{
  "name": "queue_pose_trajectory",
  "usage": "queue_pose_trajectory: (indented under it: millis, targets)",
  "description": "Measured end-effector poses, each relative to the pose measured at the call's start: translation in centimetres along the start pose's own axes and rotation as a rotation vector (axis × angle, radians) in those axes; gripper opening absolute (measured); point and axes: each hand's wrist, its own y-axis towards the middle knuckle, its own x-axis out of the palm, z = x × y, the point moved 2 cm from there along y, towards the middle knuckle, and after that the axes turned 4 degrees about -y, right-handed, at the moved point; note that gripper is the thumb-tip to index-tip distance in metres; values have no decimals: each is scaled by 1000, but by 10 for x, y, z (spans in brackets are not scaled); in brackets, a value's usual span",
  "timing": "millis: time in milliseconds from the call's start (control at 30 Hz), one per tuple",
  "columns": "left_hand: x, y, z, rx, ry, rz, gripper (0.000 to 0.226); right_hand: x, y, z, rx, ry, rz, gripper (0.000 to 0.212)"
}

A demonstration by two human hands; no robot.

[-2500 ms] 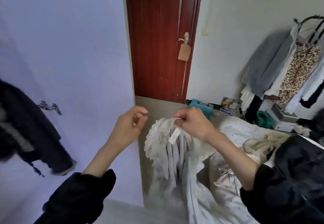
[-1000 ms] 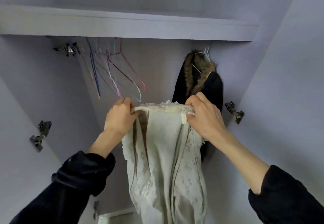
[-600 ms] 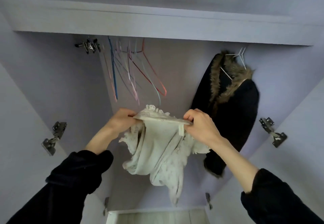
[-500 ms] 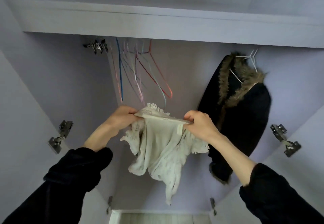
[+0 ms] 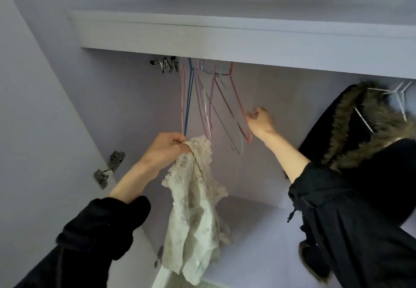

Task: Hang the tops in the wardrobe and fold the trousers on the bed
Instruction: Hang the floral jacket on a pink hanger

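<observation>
I look up into the open wardrobe [image 5: 126, 98]. A cream lace top [image 5: 195, 209] hangs limp from my left hand [image 5: 165, 150], which grips it bunched at the collar. My right hand [image 5: 258, 119] is raised beside the red wire hanger [image 5: 238, 116], its fingers curled at the hanger's lower edge; whether they hold the wire is unclear. Several thin coloured wire hangers [image 5: 202, 105] dangle bare from the rail under the shelf [image 5: 225, 39].
A black coat with a fur collar [image 5: 369, 134] hangs on a white hanger [image 5: 400, 98] at the right. Door hinges sit on the left wardrobe wall [image 5: 108, 170]. A cluster of metal clips [image 5: 165, 64] hangs left of the hangers.
My right hand let go of the top's collar and rose to the red hanger. The top, stretched between both hands before, now hangs bunched from my left hand alone.
</observation>
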Motion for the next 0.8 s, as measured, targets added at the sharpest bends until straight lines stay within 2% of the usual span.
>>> queue_pose_trajectory:
  millis: [67, 300, 567, 800]
  targets:
    - [-7, -1, -4, -13, 26, 31, 14, 12, 10, -2, 18, 37, -40, 27]
    - [-17, -1, -13, -53, 59, 46, 13, 26, 19, -10, 87, 314, -56, 28]
    - [-11, 2, -17, -58, 51, 41, 11, -1, 6, -7, 61, 378, 220, 30]
    - [1, 5, -16, -53, -15, 61, 8, -5, -29, 31, 68, 364, 333, 22]
